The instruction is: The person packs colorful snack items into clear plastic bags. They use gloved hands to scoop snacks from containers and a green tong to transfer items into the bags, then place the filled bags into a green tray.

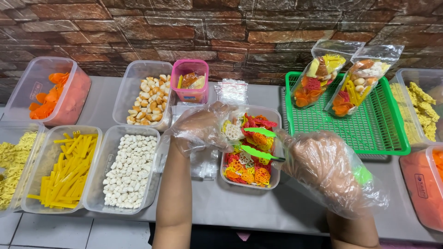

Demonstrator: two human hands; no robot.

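Tongs: green plastic tongs (261,144), jaws apart, poised over the mixed tub with the tips pointing left toward the other hand.
Right hand: the right hand (323,166), in a loose clear glove, is closed round the tong handle at the tub's right edge.
Left hand: the left hand (203,127), gloved the same way, rests at the tub's left rim with fingers curled; whether it pinches anything cannot be told (the glove film hides the fingertips).
Mixed tub: a clear tub (272,182) of red, yellow and orange wheel-shaped crackers sits mid-table, directly under both hands.
Bags: a stack of empty clear bags (231,91) lies just behind the tub, more film beside it at left.
Green tray: a green mesh tray (369,133) to the right holds two filled bags (341,80) leaning on the brick wall.
Left tubs: white pellets (129,170), yellow sticks (67,170) and yellow curls (11,161) fill the front row; orange chips (48,94) and tan puffs (147,101) stand behind.
Pink box: a small pink box (190,80) stands between the tan puffs and the empty bags.
Right edge: yellow squares (422,110) and an orange-filled tub (422,184) sit past the tray.
Surface: all rest on a grey table (240,207).
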